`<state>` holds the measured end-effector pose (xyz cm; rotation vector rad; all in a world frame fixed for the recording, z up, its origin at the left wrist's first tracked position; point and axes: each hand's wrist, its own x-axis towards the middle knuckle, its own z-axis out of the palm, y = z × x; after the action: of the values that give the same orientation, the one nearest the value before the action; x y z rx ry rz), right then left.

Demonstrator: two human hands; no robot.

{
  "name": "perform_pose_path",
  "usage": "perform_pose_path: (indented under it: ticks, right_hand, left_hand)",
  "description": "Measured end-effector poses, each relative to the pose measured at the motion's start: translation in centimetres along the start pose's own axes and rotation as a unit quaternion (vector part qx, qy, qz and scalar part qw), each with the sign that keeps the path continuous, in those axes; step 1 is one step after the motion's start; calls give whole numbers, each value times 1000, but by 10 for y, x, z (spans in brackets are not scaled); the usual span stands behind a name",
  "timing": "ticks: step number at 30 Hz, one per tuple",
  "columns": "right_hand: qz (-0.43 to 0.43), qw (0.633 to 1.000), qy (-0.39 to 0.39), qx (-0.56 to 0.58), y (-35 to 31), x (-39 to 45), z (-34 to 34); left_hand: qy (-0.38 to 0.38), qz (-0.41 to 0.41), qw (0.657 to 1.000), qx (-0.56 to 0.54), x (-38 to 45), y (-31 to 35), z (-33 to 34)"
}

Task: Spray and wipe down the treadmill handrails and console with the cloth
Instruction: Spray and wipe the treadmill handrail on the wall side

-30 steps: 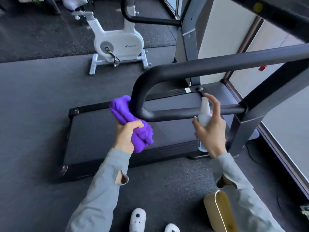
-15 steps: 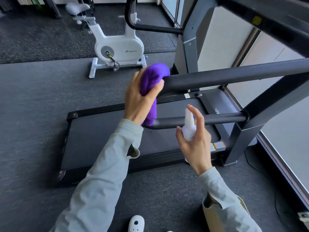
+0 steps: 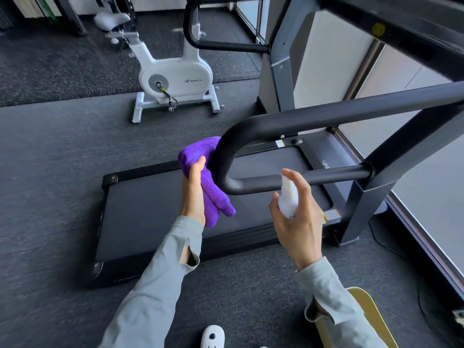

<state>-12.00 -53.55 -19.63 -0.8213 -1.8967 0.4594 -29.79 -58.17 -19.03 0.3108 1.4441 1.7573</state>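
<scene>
The treadmill's black handrail point(image 3: 313, 121) loops across the middle of the head view, curving down at its left end into a lower bar. My left hand point(image 3: 194, 194) grips a folded purple cloth point(image 3: 200, 156) and holds it against the outside of that curved end. My right hand point(image 3: 298, 219) holds a small white spray bottle point(image 3: 288, 197) upright just in front of the lower bar, with the index finger raised over its top. The console is out of view.
The treadmill belt deck point(image 3: 160, 209) lies on the dark floor below the rail. Its grey upright post point(image 3: 364, 204) stands at right by a window wall. A white exercise bike point(image 3: 173, 76) stands behind. A tan object point(image 3: 369, 312) and white slippers point(image 3: 212, 336) are near my feet.
My left hand has slid the purple cloth from the top of the handrail down around its curved left end. My right hand with the spray bottle has stayed near the lower bar.
</scene>
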Motion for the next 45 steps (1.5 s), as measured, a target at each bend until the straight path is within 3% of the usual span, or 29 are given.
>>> perform_pose_path:
  ticks: [6,10,12,14,16,18,19,22,24,27,31,36,38,45]
  right_hand:
    - [-10,1000,3,25,3,-1,0]
    - [12,999,-3,30,10,1,0]
    - [16,999,-4,30,13,2,0]
    - [24,999,-9,35,16,4,0]
    - [36,998,-2,44,17,6,0]
    - [41,998,2,47,16,7,0]
    - [37,998,-1,48,17,7,0]
    - [26,998,-14,58,20,7,-6]
    - [28,998,-12,64,26,7,-10]
    - [33,997,-12,67,31,9,-13]
    - [29,997,-16,72,30,9,-16]
    - [20,996,-22,81,34,10,-28]
    - [26,996,-14,80,38,12,-36]
    - [39,996,16,82,48,16,-46]
  left_hand:
    - [8,21,1000,-13,-9,-1,3]
    - [91,212,969,89,-37,7,35]
    - [133,348,908,192,-36,21,56]
    - [171,463,802,337,-20,33,75]
    - [190,499,718,447,-13,33,82]
    - [185,532,667,488,-8,4,63]
    - [180,537,671,478,-4,-16,46]
    - [163,487,748,420,0,-60,0]
    - [173,501,752,392,-7,-60,2]
    - [224,544,716,376,-18,-32,42]
    - [290,539,635,472,-11,-22,75]
    - [215,533,587,570,-13,-75,18]
    - [181,560,548,594,-15,-72,13]
    - [206,572,325,725,11,-48,36]
